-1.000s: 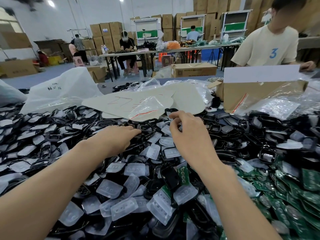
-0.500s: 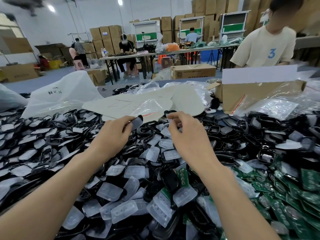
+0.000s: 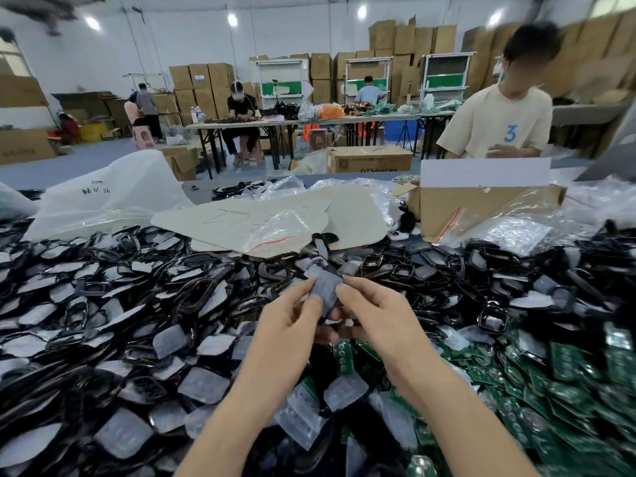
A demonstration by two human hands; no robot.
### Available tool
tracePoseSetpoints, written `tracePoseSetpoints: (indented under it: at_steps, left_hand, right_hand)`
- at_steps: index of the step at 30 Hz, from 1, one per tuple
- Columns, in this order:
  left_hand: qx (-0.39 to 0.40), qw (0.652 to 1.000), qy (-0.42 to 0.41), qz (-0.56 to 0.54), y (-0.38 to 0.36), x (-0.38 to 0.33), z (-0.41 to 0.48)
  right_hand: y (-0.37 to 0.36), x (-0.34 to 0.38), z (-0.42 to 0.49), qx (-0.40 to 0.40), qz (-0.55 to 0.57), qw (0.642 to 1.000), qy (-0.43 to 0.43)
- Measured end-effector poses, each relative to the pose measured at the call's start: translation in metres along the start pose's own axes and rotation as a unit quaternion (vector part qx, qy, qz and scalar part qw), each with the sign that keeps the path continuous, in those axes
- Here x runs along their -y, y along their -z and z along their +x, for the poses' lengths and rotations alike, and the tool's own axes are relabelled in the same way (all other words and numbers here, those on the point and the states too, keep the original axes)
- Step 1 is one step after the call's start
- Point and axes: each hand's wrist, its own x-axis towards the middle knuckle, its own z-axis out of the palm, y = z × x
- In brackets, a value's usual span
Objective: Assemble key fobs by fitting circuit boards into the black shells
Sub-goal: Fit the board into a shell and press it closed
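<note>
Right now I am pinching a grey-faced black plastic shell (image 3: 326,293) between my left hand (image 3: 287,325) and right hand (image 3: 377,316), long axis pointing away from me; green circuit boards (image 3: 568,383) are lying nearer the right hand.

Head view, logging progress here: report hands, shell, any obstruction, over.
Left hand and right hand both pinching one shell above the pile. Green circuit boards heaped lower right. Nothing blocking the hands.
</note>
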Motion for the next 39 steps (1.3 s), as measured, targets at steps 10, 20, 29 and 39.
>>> tracePoseSetpoints:
  at_steps: [10, 20, 29, 39]
  left_hand:
    - [-0.007, 0.986, -0.070, 0.149, -0.006, 0.014, -0.010]
    - [-0.029, 0.999, -0.021, 0.012, -0.007, 0.011, -0.018]
    - [0.004, 0.996, 0.045, -0.076, -0.001, 0.016, -0.013]
    - [0.007, 1.000, -0.020, -0.002, 0.000, 0.013, -0.016]
  right_hand:
    - [0.012, -0.012, -0.011, 0.001, -0.001, 1.000, 0.011]
    - [0.012, -0.019, -0.013, -0.001, 0.012, 1.000, 0.022]
    - [0.011, -0.017, -0.017, 0.008, 0.000, 0.999, 0.048]
    - [0.012, -0.019, -0.017, -0.001, -0.004, 0.998, 0.056]
